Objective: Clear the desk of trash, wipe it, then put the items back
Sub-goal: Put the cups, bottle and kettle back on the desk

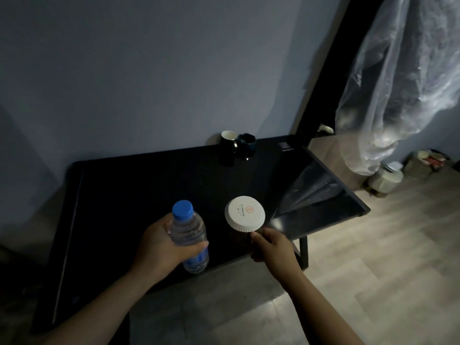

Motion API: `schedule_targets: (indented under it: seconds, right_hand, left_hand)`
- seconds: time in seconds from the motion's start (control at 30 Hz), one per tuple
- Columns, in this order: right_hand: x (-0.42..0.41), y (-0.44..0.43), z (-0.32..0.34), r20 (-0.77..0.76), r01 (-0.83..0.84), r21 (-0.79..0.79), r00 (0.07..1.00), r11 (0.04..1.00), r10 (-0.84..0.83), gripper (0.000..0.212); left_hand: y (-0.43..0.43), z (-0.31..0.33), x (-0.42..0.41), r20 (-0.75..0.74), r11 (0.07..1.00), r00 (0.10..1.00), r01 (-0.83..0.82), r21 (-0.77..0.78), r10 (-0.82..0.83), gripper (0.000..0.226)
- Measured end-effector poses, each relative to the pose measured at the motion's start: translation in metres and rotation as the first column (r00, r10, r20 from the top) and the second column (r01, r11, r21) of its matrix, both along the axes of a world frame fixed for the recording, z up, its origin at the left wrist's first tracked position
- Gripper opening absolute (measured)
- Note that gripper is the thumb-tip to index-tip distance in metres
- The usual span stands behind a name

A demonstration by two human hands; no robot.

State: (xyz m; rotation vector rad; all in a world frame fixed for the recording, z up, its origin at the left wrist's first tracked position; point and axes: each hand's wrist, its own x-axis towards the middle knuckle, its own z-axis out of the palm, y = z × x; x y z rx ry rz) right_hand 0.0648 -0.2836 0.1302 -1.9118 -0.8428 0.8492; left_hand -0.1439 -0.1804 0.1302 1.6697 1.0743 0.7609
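The room is dim. My left hand [163, 247] grips a clear water bottle [190, 236] with a blue cap, over the near edge of the black desk [139, 190]. My right hand [272, 247] holds a dark jar with a white ribbed lid [245, 213] just right of the bottle; the jar's body is hard to see. Two cups stand at the desk's far edge, one dark with a white inside [228, 139] and one dark blue [246, 143].
A clear plastic sheet [311, 188] lies on the desk's right end. A large plastic bag [403, 83] hangs at the upper right. Jars and containers [388, 176] sit on the wooden floor beyond it. A grey wall backs the desk.
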Motion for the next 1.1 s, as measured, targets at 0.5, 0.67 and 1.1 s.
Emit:
schedule_targets:
  seconds: [0.5,0.67,1.1]
  right_hand:
    - [-0.002,0.138,0.003,-0.068,-0.162,-0.017,0.985,0.987,0.16,0.02]
    - [0.024,0.195,-0.002,-0.109,-0.203,-0.007,0.974,0.979,0.201,0.022]
    - [0.113,0.329,-0.014,-0.12,-0.346,-0.032,0.933,0.938,0.34,0.017]
  left_hand:
    - [0.093,0.0,-0.027,0.088,0.976,0.977,-0.186,-0.112,0.196,0.046]
    - [0.144,0.006,-0.006,0.109,0.956,0.956,-0.257,-0.145,0.273,0.046]
    - [0.247,-0.008,0.072,0.065,0.909,0.909,-0.404,-0.102,0.412,0.043]
